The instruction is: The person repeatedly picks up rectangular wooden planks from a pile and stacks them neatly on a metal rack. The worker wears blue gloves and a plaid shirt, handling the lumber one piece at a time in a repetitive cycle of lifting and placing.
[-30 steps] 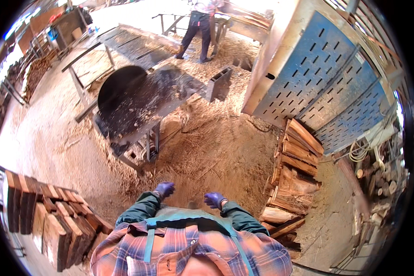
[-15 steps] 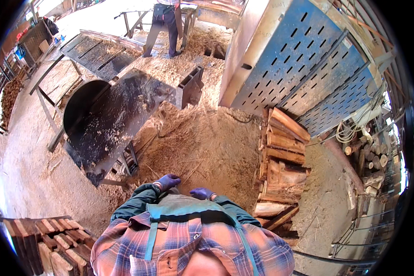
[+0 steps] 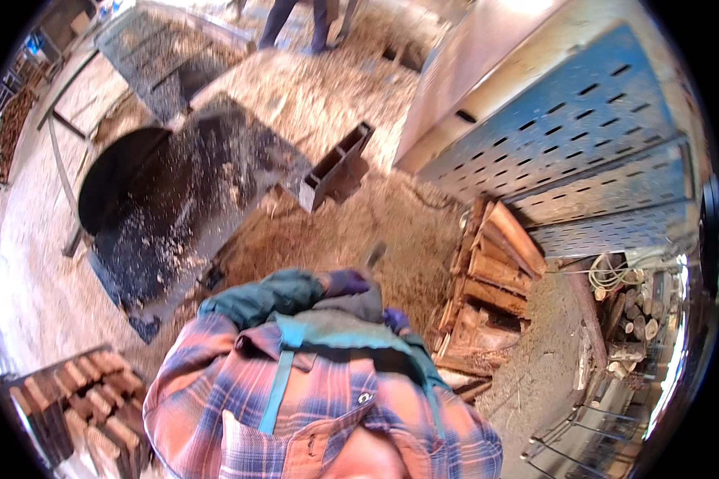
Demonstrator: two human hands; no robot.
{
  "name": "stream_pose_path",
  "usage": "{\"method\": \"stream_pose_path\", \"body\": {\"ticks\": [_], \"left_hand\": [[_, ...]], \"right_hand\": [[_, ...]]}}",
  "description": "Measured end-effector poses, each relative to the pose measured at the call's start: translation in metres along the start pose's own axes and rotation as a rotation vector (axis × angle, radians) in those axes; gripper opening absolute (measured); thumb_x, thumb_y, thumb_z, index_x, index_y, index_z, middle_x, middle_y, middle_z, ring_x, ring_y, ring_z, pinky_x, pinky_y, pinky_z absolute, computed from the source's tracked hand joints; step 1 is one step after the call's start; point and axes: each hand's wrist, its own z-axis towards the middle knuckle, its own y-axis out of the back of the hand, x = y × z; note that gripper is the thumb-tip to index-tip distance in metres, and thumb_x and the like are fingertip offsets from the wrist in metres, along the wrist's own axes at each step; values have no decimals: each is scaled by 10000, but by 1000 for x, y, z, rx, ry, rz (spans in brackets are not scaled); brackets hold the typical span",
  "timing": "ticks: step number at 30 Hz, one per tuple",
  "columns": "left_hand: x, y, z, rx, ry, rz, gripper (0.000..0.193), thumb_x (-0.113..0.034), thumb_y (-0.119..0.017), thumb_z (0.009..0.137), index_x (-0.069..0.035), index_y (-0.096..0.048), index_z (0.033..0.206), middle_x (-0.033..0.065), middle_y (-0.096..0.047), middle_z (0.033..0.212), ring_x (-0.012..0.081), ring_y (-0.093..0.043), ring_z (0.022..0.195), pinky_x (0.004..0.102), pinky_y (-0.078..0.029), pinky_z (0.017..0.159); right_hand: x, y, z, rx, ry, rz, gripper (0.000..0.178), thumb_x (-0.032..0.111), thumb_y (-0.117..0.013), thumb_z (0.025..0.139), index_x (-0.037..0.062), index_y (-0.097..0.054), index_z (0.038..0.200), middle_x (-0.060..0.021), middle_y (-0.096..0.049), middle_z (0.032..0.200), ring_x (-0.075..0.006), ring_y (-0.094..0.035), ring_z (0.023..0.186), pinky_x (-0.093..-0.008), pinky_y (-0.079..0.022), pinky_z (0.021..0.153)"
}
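My left hand (image 3: 345, 282), in a purple glove below a dark green sleeve, reaches across in front of my grey apron (image 3: 343, 319). Its fingers are blurred, and whether it holds anything is hidden. Lower and to the right, my right hand (image 3: 396, 321) in a like glove is mostly covered by the apron and my body. Just beyond the left hand a small dark grey shape (image 3: 375, 255) shows over the sawdust floor (image 3: 327, 239); its kind does not show. A stack of split wood slabs (image 3: 495, 299) stands to my right.
A dark metal trough (image 3: 192, 207) strewn with chips lies ahead left, near a hollow metal beam (image 3: 335, 168). A blue slotted machine panel (image 3: 559, 120) rises at right. Sawn timber (image 3: 88, 399) is piled at lower left, logs (image 3: 635, 319) at far right. Another person's legs (image 3: 299, 24) stand beyond.
My view has tilted and shifted. My left hand has moved right and forward across the apron. My right hand has shifted right and is now more covered. The small dark shape has come into view.
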Motion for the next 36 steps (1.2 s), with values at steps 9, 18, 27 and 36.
{"method": "stream_pose_path", "body": {"ticks": [9,18,27,36], "left_hand": [[-92,74,178,-163,233,7,443,-394,-597,812,-65,-636,1106,140,-646,1078,258,-602,1011,351,-449,894],[-158,208,285,-472,-38,-527,384,-339,-606,865,-16,-618,1073,-7,-587,818,87,-504,749,254,-427,680],[-145,274,307,-835,7,-513,310,-291,-605,847,-26,-658,1000,13,-624,843,106,-533,763,264,-440,725],[-30,177,247,-1167,223,-983,187,-254,-577,867,-99,-671,819,34,-608,659,112,-523,514,252,-434,481]], "right_hand": [[-39,244,167,288,-787,1109,319,408,-506,877,172,-576,1079,-64,-655,994,-228,-600,845,-371,-454,701],[0,491,393,347,-348,1091,315,368,-490,909,177,-558,1151,-68,-652,1038,-198,-609,913,-334,-480,754],[139,633,505,461,-21,759,397,409,-495,912,144,-545,1203,-69,-619,1129,-197,-585,989,-338,-464,809],[93,630,581,521,-158,718,418,388,-477,908,147,-508,1248,-105,-607,1146,-231,-574,1015,-381,-465,820]]}}
